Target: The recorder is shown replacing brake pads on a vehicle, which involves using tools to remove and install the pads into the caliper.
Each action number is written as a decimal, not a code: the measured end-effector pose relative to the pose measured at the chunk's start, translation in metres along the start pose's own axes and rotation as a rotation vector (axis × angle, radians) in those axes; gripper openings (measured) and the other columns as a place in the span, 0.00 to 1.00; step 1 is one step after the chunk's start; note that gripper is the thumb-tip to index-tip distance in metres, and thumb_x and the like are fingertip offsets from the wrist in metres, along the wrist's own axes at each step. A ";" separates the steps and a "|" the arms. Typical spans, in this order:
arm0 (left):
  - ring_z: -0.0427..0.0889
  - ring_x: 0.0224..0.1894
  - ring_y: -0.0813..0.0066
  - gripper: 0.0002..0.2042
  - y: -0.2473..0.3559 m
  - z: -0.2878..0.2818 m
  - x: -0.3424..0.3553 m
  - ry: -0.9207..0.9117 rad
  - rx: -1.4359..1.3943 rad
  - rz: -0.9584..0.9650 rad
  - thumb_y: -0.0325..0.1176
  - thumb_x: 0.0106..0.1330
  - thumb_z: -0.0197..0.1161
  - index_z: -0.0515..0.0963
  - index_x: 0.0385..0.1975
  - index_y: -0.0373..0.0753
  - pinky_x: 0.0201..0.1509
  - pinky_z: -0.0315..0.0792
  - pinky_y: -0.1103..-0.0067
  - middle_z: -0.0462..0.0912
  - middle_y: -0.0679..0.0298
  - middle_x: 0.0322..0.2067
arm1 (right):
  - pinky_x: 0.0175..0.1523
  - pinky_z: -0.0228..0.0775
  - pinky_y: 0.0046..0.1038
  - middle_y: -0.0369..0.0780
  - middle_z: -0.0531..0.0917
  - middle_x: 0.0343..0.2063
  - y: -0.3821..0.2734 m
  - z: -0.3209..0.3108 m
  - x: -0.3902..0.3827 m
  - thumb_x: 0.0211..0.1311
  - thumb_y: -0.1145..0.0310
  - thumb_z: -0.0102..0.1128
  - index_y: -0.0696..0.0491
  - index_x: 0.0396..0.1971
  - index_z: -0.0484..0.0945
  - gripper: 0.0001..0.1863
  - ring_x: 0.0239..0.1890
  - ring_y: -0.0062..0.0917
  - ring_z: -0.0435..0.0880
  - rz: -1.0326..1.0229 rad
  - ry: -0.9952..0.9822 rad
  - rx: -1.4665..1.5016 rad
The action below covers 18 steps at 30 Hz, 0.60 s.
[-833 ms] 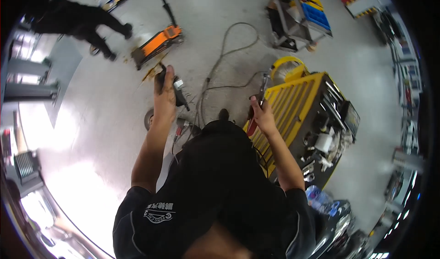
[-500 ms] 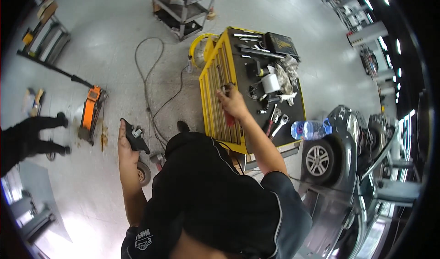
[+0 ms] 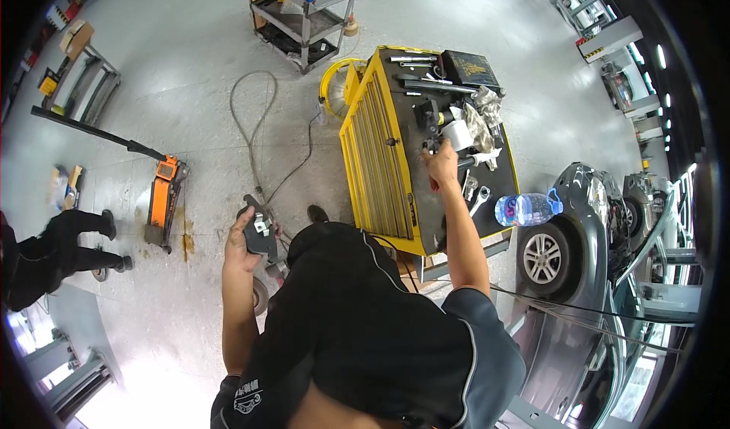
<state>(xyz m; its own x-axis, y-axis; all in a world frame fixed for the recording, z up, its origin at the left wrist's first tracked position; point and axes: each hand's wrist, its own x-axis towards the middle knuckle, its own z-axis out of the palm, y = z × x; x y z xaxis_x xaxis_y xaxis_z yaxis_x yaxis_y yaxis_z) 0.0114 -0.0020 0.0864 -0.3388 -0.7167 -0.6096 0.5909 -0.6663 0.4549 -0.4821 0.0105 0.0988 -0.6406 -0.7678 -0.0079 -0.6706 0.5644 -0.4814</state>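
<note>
My left hand (image 3: 240,248) is closed on the edge of a dark brake pad (image 3: 262,240), held over the floor to the left of my body; a shiny metal clip shows on its face. Over the black top of a yellow tool cabinet (image 3: 420,224), my right hand (image 3: 442,164) has its fingers curled at some small dark metal parts (image 3: 430,144). What it grips there is too small to make out. A white roll (image 3: 458,135) lies right beside those fingers. Partly behind my right forearm is a combination wrench (image 3: 480,199).
Crumpled rags (image 3: 479,117), a black case (image 3: 469,69) and several tools crowd the cabinet top. A water bottle (image 3: 526,208) is near its right corner, by a grey car (image 3: 582,239). A hose (image 3: 237,113), an orange floor jack (image 3: 161,197) and another person's legs (image 3: 87,239) are leftward.
My right hand has moved from in front of the drawers, where something red was below it, to the cabinet top. My left hand still holds the brake pad, now turned more face-up.
</note>
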 end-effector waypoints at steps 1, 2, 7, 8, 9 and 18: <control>0.87 0.36 0.60 0.18 0.000 -0.003 0.001 0.021 -0.025 -0.006 0.45 0.69 0.67 0.81 0.45 0.36 0.47 0.81 0.59 0.85 0.59 0.31 | 0.57 0.76 0.41 0.61 0.84 0.46 0.003 0.000 0.006 0.58 0.60 0.73 0.67 0.54 0.74 0.31 0.53 0.52 0.85 -0.026 0.059 0.018; 0.87 0.37 0.59 0.18 0.000 -0.006 0.002 0.033 -0.049 -0.018 0.45 0.68 0.68 0.81 0.45 0.35 0.50 0.80 0.57 0.85 0.59 0.31 | 0.58 0.75 0.40 0.61 0.84 0.46 0.006 -0.001 0.012 0.58 0.58 0.73 0.69 0.54 0.74 0.33 0.52 0.51 0.85 0.013 0.061 0.038; 0.85 0.50 0.55 0.21 0.000 -0.028 0.006 0.011 -0.117 -0.015 0.49 0.67 0.67 0.81 0.46 0.35 0.59 0.75 0.50 0.86 0.56 0.40 | 0.52 0.76 0.46 0.62 0.85 0.38 0.014 -0.012 0.043 0.58 0.58 0.74 0.68 0.46 0.74 0.29 0.45 0.59 0.85 -0.044 0.178 -0.019; 0.84 0.52 0.54 0.22 0.000 -0.032 0.005 0.033 -0.110 -0.005 0.50 0.68 0.67 0.81 0.47 0.35 0.59 0.75 0.50 0.86 0.55 0.41 | 0.52 0.76 0.46 0.61 0.85 0.37 0.013 -0.018 0.052 0.58 0.58 0.74 0.68 0.47 0.74 0.30 0.44 0.58 0.85 -0.045 0.157 -0.068; 0.84 0.53 0.53 0.23 0.000 -0.034 0.003 0.082 -0.100 -0.006 0.51 0.68 0.66 0.81 0.48 0.36 0.59 0.75 0.50 0.85 0.55 0.42 | 0.52 0.76 0.46 0.61 0.85 0.36 0.011 -0.025 0.063 0.59 0.58 0.73 0.68 0.48 0.74 0.30 0.43 0.58 0.85 -0.034 0.151 -0.139; 0.85 0.47 0.45 0.19 -0.019 -0.054 -0.008 0.315 -0.290 -0.016 0.49 0.67 0.70 0.80 0.43 0.39 0.52 0.81 0.47 0.84 0.55 0.37 | 0.49 0.77 0.44 0.54 0.81 0.43 -0.040 0.098 0.066 0.66 0.53 0.63 0.59 0.49 0.75 0.24 0.43 0.46 0.82 -0.898 0.434 -0.330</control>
<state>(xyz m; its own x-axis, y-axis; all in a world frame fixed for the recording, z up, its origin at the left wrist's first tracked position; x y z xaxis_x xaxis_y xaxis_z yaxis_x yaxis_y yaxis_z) 0.0422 0.0278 0.0477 -0.1358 -0.5789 -0.8040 0.7843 -0.5586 0.2697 -0.4608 -0.0926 0.0317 0.1073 -0.8078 0.5796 -0.9926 -0.0539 0.1087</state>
